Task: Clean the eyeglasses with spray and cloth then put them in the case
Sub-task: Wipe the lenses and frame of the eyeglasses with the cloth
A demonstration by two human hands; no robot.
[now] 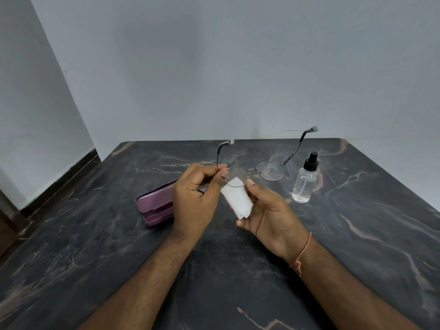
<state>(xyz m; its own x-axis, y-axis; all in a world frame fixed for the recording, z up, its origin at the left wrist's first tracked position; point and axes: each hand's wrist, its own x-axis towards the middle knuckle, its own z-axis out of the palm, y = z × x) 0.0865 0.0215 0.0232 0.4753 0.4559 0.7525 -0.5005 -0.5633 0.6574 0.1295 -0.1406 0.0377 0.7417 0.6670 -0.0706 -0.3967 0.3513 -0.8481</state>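
2 hands work above the dark marble table [357, 234], seen from the head camera. Left hand [195, 198] pinches the eyeglasses [252, 172] at the hinge of the left lens, fingers curled tight on the frame, temples pointing away toward 12 o'clock. Right hand [266, 215] grips the folded white cloth [238, 198], its top edge against that same lens. Spray bottle [304, 179] stands upright at 3 o'clock of the glasses. Purple case [154, 206] lies open at 9 o'clock, partly behind the left hand.
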